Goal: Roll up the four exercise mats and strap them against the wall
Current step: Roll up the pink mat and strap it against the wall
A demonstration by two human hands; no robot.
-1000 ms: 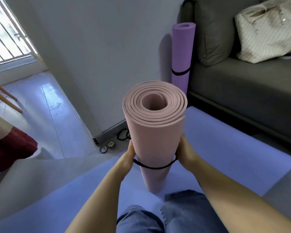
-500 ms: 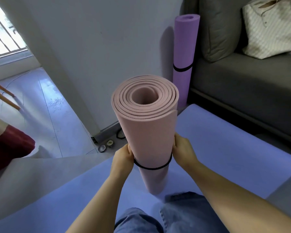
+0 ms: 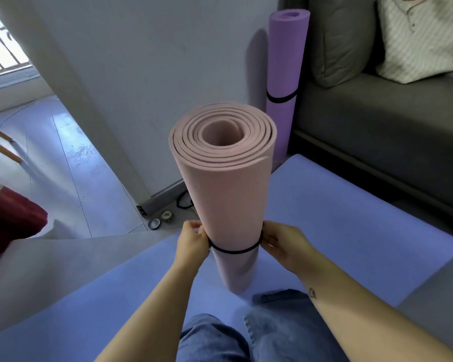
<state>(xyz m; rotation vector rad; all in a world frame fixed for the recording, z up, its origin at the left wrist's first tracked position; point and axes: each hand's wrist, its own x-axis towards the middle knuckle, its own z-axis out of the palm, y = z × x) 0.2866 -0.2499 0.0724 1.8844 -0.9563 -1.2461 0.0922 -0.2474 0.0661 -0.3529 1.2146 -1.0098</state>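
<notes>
Both hands have shifted from cupping to pinching: left hand (image 3: 194, 240) and right hand (image 3: 283, 244) each clamp a grip on the black strap (image 3: 233, 251), either side of the pink mat (image 3: 225, 194), upright on the blue mat (image 3: 351, 218) between them; the wall (image 3: 154, 74) and purple mat (image 3: 285, 61) lie ahead.

Dark grey fabric sofa (image 3: 377, 131) at right carries a grey cushion (image 3: 343, 40) and a cream striped tote bag (image 3: 424, 40). Two small round metal items (image 3: 154, 223) lie on the pale tiled floor (image 3: 63, 165). Slanted wooden legs (image 3: 0, 147) and a dark red rounded furnishing (image 3: 11, 226) sit at left, below a barred window (image 3: 3, 53).
</notes>
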